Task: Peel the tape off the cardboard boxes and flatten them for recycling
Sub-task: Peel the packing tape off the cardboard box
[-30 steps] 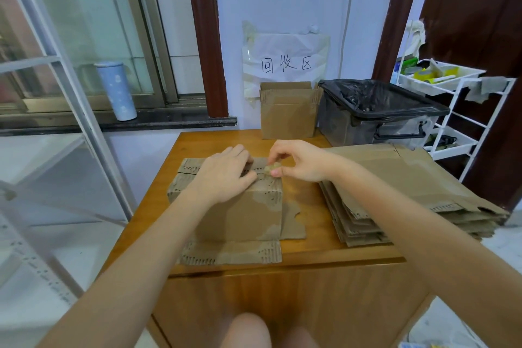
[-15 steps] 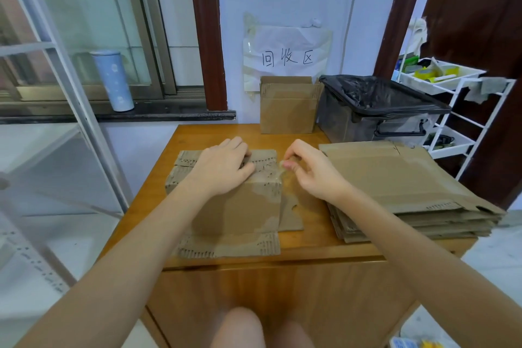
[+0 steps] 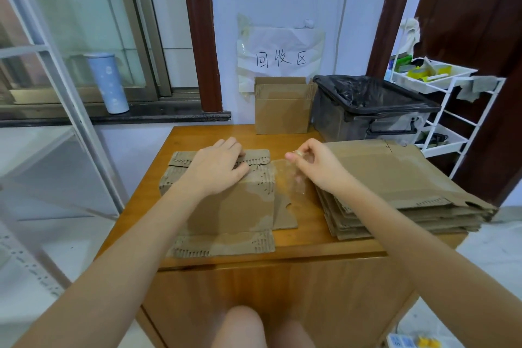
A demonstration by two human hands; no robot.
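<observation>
A flattened brown cardboard box (image 3: 234, 206) with torn, scuffed faces lies on the wooden table (image 3: 305, 246). My left hand (image 3: 217, 167) presses flat on its far end. My right hand (image 3: 313, 164) pinches a strip of clear tape (image 3: 285, 175) that hangs off the box's right edge and is lifted a little above the table. A stack of flattened boxes (image 3: 395, 186) lies to the right, under my right forearm.
An upright open cardboard box (image 3: 282, 113) stands at the table's back edge. A bin lined with a black bag (image 3: 370, 107) is beside it. A white rack (image 3: 446, 110) stands at the right, a blue bottle (image 3: 108, 85) on the window sill at left.
My right hand has pulled to the right, away from the box, drawing the clear tape off its edge. My left hand has stayed pressed on the box.
</observation>
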